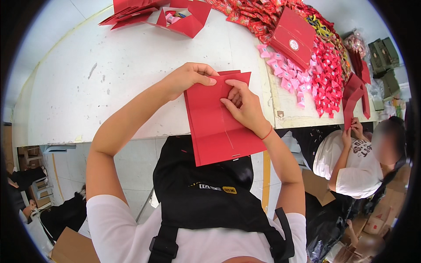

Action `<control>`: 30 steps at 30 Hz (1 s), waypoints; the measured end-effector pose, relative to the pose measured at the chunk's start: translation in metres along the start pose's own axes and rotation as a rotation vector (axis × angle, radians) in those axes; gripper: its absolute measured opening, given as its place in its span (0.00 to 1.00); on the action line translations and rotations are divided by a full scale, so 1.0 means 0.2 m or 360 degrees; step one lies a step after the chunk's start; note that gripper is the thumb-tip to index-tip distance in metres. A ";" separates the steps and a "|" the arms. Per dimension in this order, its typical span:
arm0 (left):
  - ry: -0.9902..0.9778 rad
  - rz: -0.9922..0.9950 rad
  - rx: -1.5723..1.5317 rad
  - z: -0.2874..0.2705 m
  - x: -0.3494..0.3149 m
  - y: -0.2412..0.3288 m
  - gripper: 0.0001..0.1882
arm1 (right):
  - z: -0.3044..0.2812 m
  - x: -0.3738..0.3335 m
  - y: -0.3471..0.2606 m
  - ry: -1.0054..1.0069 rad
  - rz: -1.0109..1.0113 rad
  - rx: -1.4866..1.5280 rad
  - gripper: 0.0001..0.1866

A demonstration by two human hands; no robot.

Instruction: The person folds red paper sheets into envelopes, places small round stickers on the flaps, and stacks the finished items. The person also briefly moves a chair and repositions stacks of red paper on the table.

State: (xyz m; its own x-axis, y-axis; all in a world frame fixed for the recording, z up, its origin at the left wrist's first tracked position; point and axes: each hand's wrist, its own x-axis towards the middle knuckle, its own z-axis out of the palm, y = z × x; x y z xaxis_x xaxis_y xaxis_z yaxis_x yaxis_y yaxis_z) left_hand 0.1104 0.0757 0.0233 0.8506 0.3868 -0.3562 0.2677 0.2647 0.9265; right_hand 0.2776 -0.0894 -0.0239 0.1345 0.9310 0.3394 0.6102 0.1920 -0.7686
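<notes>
A flat, folded red card box [215, 127] with creases and a small slot near its lower edge is held up in front of my apron, at the near table edge. My left hand [193, 79] is closed on its upper left part, thumb on the front face and fingers behind. Against its upper right part, my right hand [245, 103] is closed with curled fingers, thumb and index finger touching the front near the crease. Another red layer shows behind the top edge. What the right fingertips grip is partly hidden.
At the far left stand an open red box [193, 19] with sweets inside and folded red card [131, 13]. Piles of pink sweets [285, 70] and red sweets [326, 83] lie at right beside a closed red box [293, 37]. A co-worker [351, 158] holds red card there.
</notes>
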 end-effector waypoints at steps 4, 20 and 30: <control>-0.0136 0.0002 -0.0110 -0.02 0.02 -0.02 0.07 | 0.01 -0.01 0.01 0.0004 -0.0152 -0.0129 0.31; -0.0072 -0.0148 0.0336 0.00 0.04 0.11 0.12 | 0.05 0.02 0.01 0.0200 -0.0213 -0.0308 0.22; -0.0080 0.0059 0.1605 0.05 0.08 0.23 0.12 | 0.05 0.03 0.00 0.0150 -0.0417 -0.0477 0.19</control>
State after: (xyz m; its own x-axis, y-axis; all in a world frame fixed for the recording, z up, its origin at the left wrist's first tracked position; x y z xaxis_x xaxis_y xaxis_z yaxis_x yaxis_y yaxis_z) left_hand 0.1399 0.0855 0.0608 0.8781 0.3357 -0.3409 0.4784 -0.6260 0.6159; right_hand 0.2707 -0.0801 -0.0260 0.0070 0.8274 0.5616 0.8318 0.3069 -0.4624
